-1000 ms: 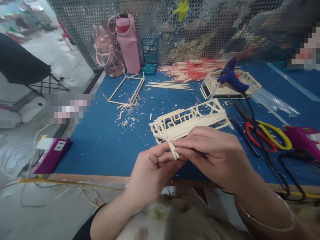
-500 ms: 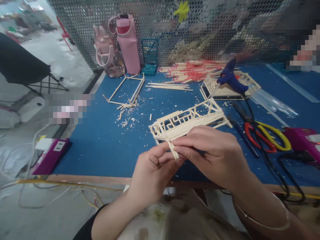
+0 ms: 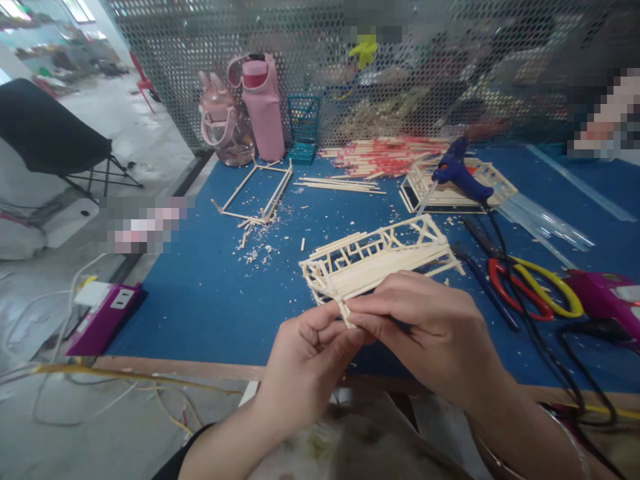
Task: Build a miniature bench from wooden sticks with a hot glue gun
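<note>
Between the fingertips of both hands is a small bundle of short wooden sticks [image 3: 346, 315], at the near left corner of a stick-built frame model [image 3: 385, 261]. Whether the bundle is joined to the model, I cannot tell. My left hand [image 3: 313, 360] is closed, pinching the sticks from the left. From the right, my right hand [image 3: 433, 327] pinches them too, thumb and forefinger together, and covers part of the model's near side. The model has lattice sides and a flat floor of sticks laid side by side.
A blue glue gun [image 3: 463, 177] rests on another stick frame [image 3: 410, 190] at the back right. Red-and-yellow-handled scissors [image 3: 530, 287] and black cables lie right. Far left are an open stick frame [image 3: 243, 217] and wood scraps [image 3: 260, 247]; behind stand a pink bottle [image 3: 265, 120] and a clear jug [image 3: 227, 137].
The whole scene sits slightly lower in the picture, as my head view has tilted up a little. Both hands keep their pinch on the sticks, with barely any movement relative to the model.
</note>
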Demonstrator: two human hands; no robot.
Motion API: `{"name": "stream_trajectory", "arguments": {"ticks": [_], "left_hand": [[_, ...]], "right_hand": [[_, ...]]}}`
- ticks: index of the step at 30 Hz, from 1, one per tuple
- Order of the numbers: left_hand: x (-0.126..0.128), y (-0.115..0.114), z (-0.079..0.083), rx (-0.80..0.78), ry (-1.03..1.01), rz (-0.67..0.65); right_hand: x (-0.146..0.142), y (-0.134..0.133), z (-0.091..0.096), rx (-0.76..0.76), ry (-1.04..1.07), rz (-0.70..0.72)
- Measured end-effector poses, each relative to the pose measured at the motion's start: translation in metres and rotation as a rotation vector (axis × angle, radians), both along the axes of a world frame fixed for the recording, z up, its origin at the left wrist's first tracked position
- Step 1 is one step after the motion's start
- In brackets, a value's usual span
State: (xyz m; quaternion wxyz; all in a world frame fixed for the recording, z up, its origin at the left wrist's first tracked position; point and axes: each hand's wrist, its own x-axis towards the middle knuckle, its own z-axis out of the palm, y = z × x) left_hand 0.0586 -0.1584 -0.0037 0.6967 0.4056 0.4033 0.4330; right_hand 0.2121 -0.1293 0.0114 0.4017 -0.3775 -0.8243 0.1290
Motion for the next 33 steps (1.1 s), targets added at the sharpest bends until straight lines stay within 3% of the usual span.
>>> {"name": "stream_trajectory", "arguments": {"ticks": [9,19,27,33], "left_hand": [[0.007,-0.004,0.004,-0.070,-0.057,0.036],[0.009,-0.007,0.003,-0.025,-0.017,0.040],[-0.006,0.006,-0.002,0.106,0.132,0.057],[-0.006,0.009,-0.007,0.295,0.317,0.022]], "right_hand": [[0.001,-0.003,0.001,-0.017,-0.012,-0.014],[0.002,-0.005,0.000,-0.015,0.002,-0.013],[-0.003,-0.001,-0.016,0.117,0.034,0.019],[-0.016,-0.002,-0.021,0.107,0.117,-0.150]]}}
